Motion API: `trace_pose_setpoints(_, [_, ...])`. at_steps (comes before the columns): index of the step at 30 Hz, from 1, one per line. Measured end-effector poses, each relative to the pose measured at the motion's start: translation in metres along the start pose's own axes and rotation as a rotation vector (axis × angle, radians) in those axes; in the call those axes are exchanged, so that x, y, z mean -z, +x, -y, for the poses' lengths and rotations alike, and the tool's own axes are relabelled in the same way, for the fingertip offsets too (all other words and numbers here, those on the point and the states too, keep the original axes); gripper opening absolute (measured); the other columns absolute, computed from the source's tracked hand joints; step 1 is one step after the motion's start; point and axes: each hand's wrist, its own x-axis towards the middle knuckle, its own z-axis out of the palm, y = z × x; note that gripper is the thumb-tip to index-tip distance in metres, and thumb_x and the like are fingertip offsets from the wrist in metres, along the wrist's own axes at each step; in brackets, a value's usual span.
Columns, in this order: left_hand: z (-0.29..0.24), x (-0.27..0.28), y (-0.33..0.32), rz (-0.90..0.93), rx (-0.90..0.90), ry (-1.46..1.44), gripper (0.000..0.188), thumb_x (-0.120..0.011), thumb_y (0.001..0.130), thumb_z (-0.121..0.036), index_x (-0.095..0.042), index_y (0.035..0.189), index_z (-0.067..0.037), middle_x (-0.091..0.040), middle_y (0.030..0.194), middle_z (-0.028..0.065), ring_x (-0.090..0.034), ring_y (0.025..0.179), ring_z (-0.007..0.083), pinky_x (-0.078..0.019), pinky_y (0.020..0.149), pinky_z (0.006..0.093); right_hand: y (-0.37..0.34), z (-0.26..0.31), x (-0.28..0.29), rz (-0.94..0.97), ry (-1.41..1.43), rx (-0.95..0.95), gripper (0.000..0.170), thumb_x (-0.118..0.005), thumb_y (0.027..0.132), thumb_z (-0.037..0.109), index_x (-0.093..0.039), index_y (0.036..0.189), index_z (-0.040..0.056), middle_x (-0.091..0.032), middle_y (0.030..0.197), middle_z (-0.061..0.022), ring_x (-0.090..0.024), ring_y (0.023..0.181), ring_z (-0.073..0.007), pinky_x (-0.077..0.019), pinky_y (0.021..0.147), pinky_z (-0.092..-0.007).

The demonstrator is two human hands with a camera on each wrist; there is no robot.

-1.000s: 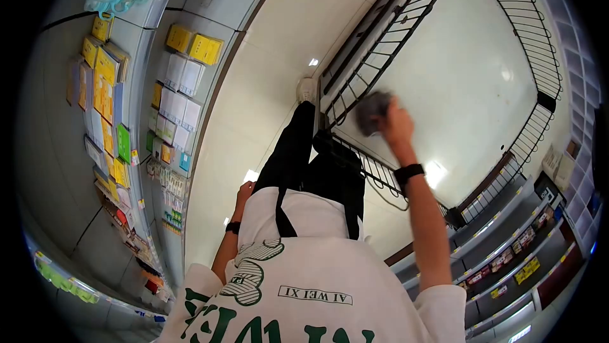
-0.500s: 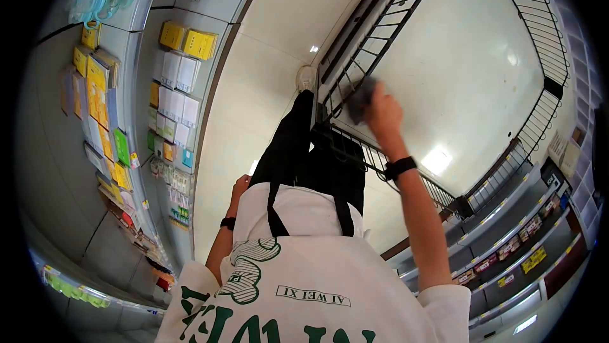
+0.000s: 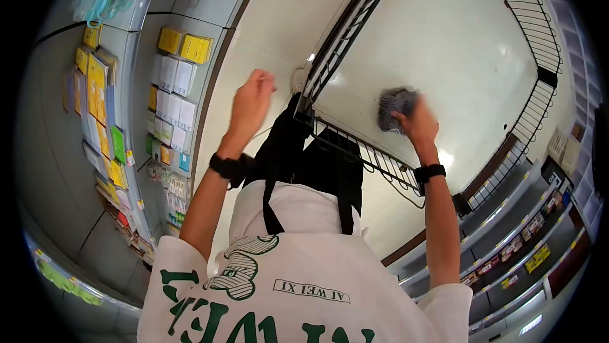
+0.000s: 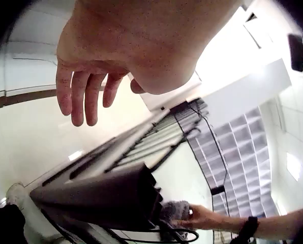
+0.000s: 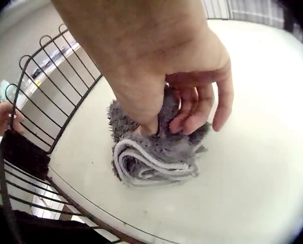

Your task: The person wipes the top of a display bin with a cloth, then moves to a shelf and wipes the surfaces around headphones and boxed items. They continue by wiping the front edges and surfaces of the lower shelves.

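Observation:
My right hand [image 3: 421, 126] pinches a folded grey fluffy cloth [image 3: 391, 107] between thumb and fingers over the white tabletop [image 3: 469, 45]. In the right wrist view the cloth [image 5: 156, 165] lies on the surface, its pale stitched edging folded over in layers. Raised in the air left of the wire rail is my left hand [image 3: 250, 107], which holds nothing. Seen from the left wrist, the fingers [image 4: 78, 101] of that hand hang loosely, slightly apart.
A black wire rail [image 3: 365, 152] borders the tabletop at the near side, and more wire fencing [image 3: 533, 22] runs along the far right. Shelves with yellow and white boxes [image 3: 181, 76] stand on the left. Tiered shelves [image 3: 507, 248] with small packs are at lower right.
The right hand has moved with the cloth away from the left rail, rightward across the tabletop. From beside the body, the left hand has come up and forward.

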Motion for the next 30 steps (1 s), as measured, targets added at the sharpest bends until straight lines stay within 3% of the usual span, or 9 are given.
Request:
trace_pose_setpoints(3, [-0.045,-0.040,-0.007,0.039,-0.101,0.171,0.036,-0.043,0.107,-0.032,-0.062,0.113,-0.001,-0.069,0.095,0.0181,-0.066,0.089,0.0317,-0.0497,0.083,0.0376,-0.018,0.001,0.004,-0.179,0.202,0.063,0.081,-0.092,0.068,0.040,-0.049,0.128,0.0078,-0.066,0.114,-0.0177,-0.065,0.105,-0.0381,-0.0549,0.080,-0.0488])
trace_pose_setpoints(4, [-0.043,-0.048,-0.006,0.030,-0.101,0.161,0.036,-0.043,0.107,-0.032,-0.062,0.113,-0.001,-0.069,0.095,0.0181,-0.066,0.089,0.0317,-0.0497,0.083,0.0376,-0.025,0.001,0.007,-0.358,0.213,0.241,0.078,-0.092,0.068,0.029,-0.051,0.130,0.0063,-0.061,0.123,-0.0177,-0.060,0.112,-0.0373,-0.0521,0.088,-0.0457])
trace_pose_setpoints(7, [-0.028,-0.064,-0.007,0.064,0.012,0.114,0.042,-0.036,0.106,-0.032,-0.061,0.119,-0.001,-0.068,0.104,0.0216,-0.064,0.092,0.0353,-0.0487,0.084,0.0385,-0.030,0.004,0.023,-0.413,0.130,0.517,0.070,-0.089,0.071,0.024,-0.055,0.130,0.0069,-0.055,0.130,-0.0175,-0.053,0.118,-0.0373,-0.0473,0.095,-0.0444])
trace_pose_setpoints(9, [-0.019,-0.076,-0.015,-0.031,-0.074,0.140,0.049,-0.031,0.106,-0.038,-0.063,0.114,-0.002,-0.071,0.103,0.0238,-0.064,0.100,0.0453,-0.0485,0.089,0.0460,-0.022,0.007,0.014,-0.379,0.191,0.565,0.060,-0.086,0.075,0.019,-0.060,0.127,0.0076,-0.054,0.130,-0.0149,-0.049,0.120,-0.0381,-0.0438,0.100,-0.0458])
trace_pose_setpoints(13, [-0.023,-0.093,-0.025,-0.087,0.148,-0.011,0.039,-0.032,0.101,-0.021,-0.065,0.114,-0.004,-0.074,0.098,0.0179,-0.067,0.089,0.0382,-0.0505,0.083,0.0405,-0.001,0.007,-0.027,-0.329,0.163,0.707,0.047,-0.083,0.077,0.013,-0.064,0.120,0.0108,-0.057,0.125,-0.0099,-0.049,0.120,-0.0368,-0.0427,0.102,-0.0478])
trace_pose_setpoints(16, [-0.020,-0.099,-0.026,-0.234,-0.022,0.303,0.030,-0.037,0.092,-0.012,-0.065,0.103,-0.007,-0.075,0.084,0.0104,-0.068,0.080,0.0392,-0.0511,0.073,0.0459,0.004,0.012,-0.036,-0.357,0.139,0.810,0.043,-0.083,0.076,0.014,-0.066,0.116,0.0114,-0.060,0.119,-0.0069,-0.050,0.119,-0.0362,-0.0432,0.100,-0.0468])
trace_pose_setpoints(24, [-0.010,-0.109,-0.028,-0.314,0.008,0.477,0.016,-0.055,0.087,-0.014,-0.066,0.099,-0.010,-0.072,0.073,0.0089,-0.068,0.070,0.0383,-0.0504,0.062,0.0485,-0.010,0.083,-0.057,-0.324,-0.040,1.097,0.020,-0.076,0.077,0.014,-0.067,0.095,0.0112,-0.063,0.107,-0.0018,-0.054,0.113,-0.0278,-0.0415,0.092,-0.0447])
trace_pose_setpoints(28, [-0.011,-0.108,-0.033,-0.348,0.101,0.254,0.023,-0.048,0.097,-0.020,-0.066,0.093,-0.008,-0.069,0.070,0.0134,-0.066,0.067,0.0399,-0.0499,0.059,0.0492,-0.007,0.113,-0.056,-0.321,-0.138,1.156,0.019,-0.075,0.078,0.013,-0.067,0.095,0.0119,-0.063,0.103,-0.0011,-0.056,0.108,-0.0259,-0.0406,0.090,-0.0435])
trace_pose_setpoints(30, [-0.010,-0.111,-0.032,-0.433,-0.008,0.324,0.033,-0.042,0.102,-0.025,-0.065,0.087,-0.006,-0.065,0.063,0.0141,-0.063,0.062,0.0396,-0.0486,0.056,0.0497,-0.001,0.110,-0.055,-0.311,-0.155,1.194,0.019,-0.075,0.079,0.013,-0.066,0.096,0.0123,-0.063,0.103,-0.0013,-0.056,0.107,-0.0257,-0.0399,0.089,-0.0430])
